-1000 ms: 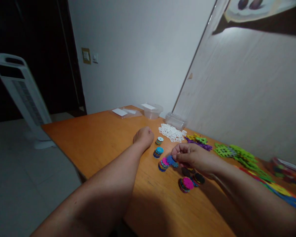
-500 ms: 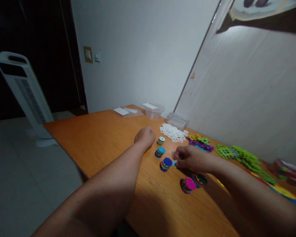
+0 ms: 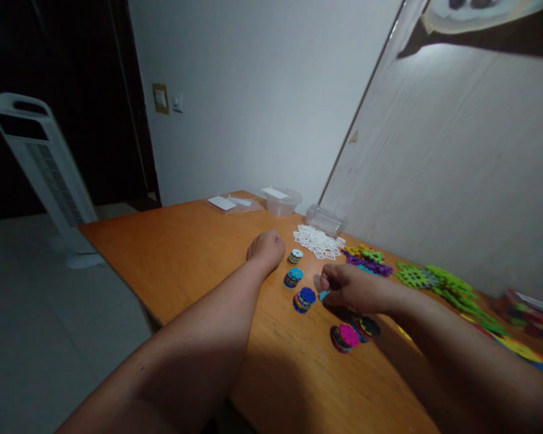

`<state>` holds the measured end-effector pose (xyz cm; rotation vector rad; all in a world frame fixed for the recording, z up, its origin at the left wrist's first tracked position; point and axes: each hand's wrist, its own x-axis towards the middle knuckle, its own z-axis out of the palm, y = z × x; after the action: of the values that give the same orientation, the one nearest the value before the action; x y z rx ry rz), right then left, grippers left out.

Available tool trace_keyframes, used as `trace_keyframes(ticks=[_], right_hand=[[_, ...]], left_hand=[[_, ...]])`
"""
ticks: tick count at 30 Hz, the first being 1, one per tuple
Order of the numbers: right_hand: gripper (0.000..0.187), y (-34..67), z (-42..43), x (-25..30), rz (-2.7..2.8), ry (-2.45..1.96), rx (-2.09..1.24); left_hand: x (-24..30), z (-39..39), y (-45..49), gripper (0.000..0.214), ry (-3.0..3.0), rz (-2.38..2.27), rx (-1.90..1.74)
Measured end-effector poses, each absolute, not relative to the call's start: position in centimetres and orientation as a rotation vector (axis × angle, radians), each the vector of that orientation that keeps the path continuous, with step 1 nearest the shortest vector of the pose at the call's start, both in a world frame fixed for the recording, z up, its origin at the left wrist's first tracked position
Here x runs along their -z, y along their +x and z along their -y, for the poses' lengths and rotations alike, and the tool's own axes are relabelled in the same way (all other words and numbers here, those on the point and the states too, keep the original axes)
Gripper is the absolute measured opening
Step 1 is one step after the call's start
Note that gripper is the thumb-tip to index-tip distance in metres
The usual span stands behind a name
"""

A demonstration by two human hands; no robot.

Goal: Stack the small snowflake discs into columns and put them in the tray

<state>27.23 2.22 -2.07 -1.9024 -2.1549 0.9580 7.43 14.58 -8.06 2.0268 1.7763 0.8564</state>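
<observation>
My left hand [image 3: 266, 249] rests on the orange table [image 3: 176, 259] as a closed fist, with nothing visible in it, just left of a small stack of discs with a white top [image 3: 294, 257]. Two more stacks follow toward me, one topped light blue [image 3: 293, 278] and one topped dark blue [image 3: 304, 299]. My right hand [image 3: 350, 288] is curled, its fingertips pinching a light blue disc [image 3: 323, 295] beside the dark blue stack. A pink-topped stack [image 3: 344, 337] and a dark-topped stack [image 3: 367, 328] lie below that hand.
A heap of white lattice pieces [image 3: 317, 242], purple and green pieces [image 3: 367, 260], and a long row of green [image 3: 438, 284] and mixed coloured pieces run along the wall. Clear plastic tubs [image 3: 280, 202] stand at the table's far end. A white tower fan [image 3: 45, 175] stands on the floor at left.
My right hand moved left and down from above the pink-topped stack; a dark blue disc now tops that stack. The hand now pinches a light blue disc. My left fist stayed put.
</observation>
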Motion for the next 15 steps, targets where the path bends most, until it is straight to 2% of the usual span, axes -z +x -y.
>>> trace_keyframes(ticks=[4,9,15], right_hand=[[0.009,28.3,-1.1,0.7,2.019,-1.697,-1.222],[0.018,29.6,1.1,-1.3,1.954,-1.520,-1.507],[0.017,29.2,2.4,-1.0,1.968,-1.551,-1.621]], left_hand=[[8.1,-14.6,7.4,0.021,2.024,-1.779,-0.852],[8.1,-14.6,7.4,0.020,2.018,-1.777,-0.857],[8.1,-14.7,7.4,0.022,2.008,-1.779,-0.858]])
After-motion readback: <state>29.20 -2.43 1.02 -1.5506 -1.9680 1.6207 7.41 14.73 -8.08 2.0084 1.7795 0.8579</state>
